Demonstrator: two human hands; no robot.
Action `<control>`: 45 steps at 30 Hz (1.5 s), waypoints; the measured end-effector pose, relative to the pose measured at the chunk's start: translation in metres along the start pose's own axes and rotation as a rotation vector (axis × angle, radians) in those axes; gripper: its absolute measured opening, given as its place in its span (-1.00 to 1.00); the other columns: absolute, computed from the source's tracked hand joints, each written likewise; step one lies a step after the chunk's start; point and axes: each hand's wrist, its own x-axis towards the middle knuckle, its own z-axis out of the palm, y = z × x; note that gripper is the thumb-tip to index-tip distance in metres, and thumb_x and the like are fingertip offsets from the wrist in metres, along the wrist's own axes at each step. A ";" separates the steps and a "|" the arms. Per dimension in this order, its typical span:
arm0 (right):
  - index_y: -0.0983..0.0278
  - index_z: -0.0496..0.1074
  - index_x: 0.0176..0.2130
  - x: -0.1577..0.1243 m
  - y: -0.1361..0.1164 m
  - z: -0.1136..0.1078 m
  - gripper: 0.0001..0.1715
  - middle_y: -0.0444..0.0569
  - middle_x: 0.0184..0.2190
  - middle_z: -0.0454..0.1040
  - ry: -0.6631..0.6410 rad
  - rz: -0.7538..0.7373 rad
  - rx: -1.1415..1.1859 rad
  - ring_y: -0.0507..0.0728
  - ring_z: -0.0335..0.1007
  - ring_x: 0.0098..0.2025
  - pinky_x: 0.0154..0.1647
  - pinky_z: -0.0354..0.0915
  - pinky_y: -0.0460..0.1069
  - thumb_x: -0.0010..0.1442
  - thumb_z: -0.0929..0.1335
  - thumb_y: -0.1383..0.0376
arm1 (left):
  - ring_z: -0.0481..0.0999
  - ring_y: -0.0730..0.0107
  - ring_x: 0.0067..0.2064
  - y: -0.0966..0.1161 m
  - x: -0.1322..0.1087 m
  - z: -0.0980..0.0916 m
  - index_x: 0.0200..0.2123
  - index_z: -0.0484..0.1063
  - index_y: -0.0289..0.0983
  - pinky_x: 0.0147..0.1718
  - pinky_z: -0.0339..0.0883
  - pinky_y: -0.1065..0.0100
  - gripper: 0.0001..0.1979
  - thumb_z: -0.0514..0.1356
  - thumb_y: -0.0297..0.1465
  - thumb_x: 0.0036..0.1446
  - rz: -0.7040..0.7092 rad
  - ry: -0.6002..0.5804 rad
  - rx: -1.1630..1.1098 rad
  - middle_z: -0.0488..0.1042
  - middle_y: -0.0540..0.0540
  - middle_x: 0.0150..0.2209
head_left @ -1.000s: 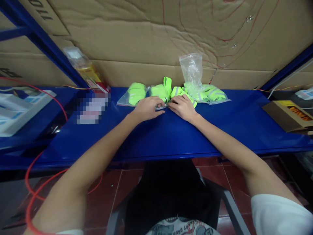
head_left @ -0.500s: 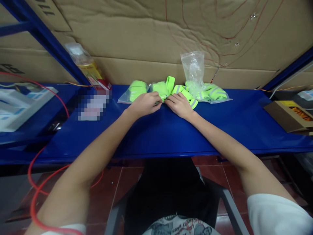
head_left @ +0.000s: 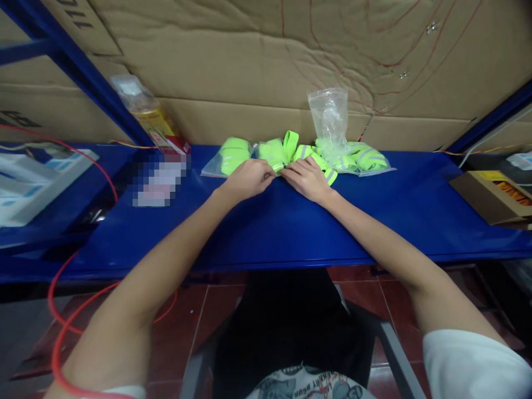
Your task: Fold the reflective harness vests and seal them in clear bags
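Note:
At the back of the blue table, my left hand (head_left: 250,178) is closed, thumb and fingers pinched on a neon yellow-green strap (head_left: 277,165). My right hand (head_left: 306,178) meets it from the other side, fingers bent together over the same strap. Reflective grey stripes show on the strap's loose part (head_left: 330,176) beside the right hand, and one loop (head_left: 291,143) stands up behind. What the fingertips pinch exactly is partly hidden. Left of my hands lies a clear zip bag (head_left: 211,166) with folded neon material. Another clear bag (head_left: 330,113) stands upright over bagged straps (head_left: 368,157) on the right.
Cardboard (head_left: 216,61) lines the back wall. A bottle (head_left: 145,111) with a yellow label stands back left, near a blurred-out paper (head_left: 160,183). An open cardboard box (head_left: 486,197) sits at the right. A red hose (head_left: 56,338) loops at the lower left, by my left arm.
My hands stay almost in place at the strap; the left fingers have curled slightly. The bags and other things have not moved.

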 end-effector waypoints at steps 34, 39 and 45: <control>0.17 0.68 -0.07 -0.001 0.004 0.004 -0.57 -0.04 -0.06 0.74 0.068 -0.124 0.021 0.18 0.40 -0.13 -0.06 0.11 0.19 0.64 0.24 0.20 | 0.48 0.45 -0.48 -0.002 0.003 0.010 -0.38 0.63 -0.30 -0.44 0.28 0.43 -0.78 0.26 -0.29 0.18 -0.158 -0.032 -0.383 0.60 -0.04 -0.50; 0.15 0.67 -0.10 -0.003 0.008 0.004 -0.57 -0.08 0.01 0.73 0.068 -0.132 0.022 0.17 0.41 -0.11 -0.04 0.12 0.20 0.63 0.24 0.26 | 0.48 0.45 -0.50 0.007 0.005 0.010 -0.40 0.61 -0.31 -0.47 0.31 0.44 -0.83 0.27 -0.34 0.14 -0.223 -0.016 -0.455 0.60 -0.04 -0.51; 0.13 0.68 -0.10 -0.005 0.008 0.003 -0.59 -0.07 0.04 0.72 0.042 -0.109 0.090 0.17 0.45 -0.12 -0.03 0.13 0.22 0.61 0.25 0.28 | 0.52 0.43 -0.51 0.007 0.006 0.010 -0.42 0.59 -0.31 -0.47 0.36 0.42 -0.84 0.27 -0.34 0.13 -0.269 -0.041 -0.547 0.62 -0.09 -0.51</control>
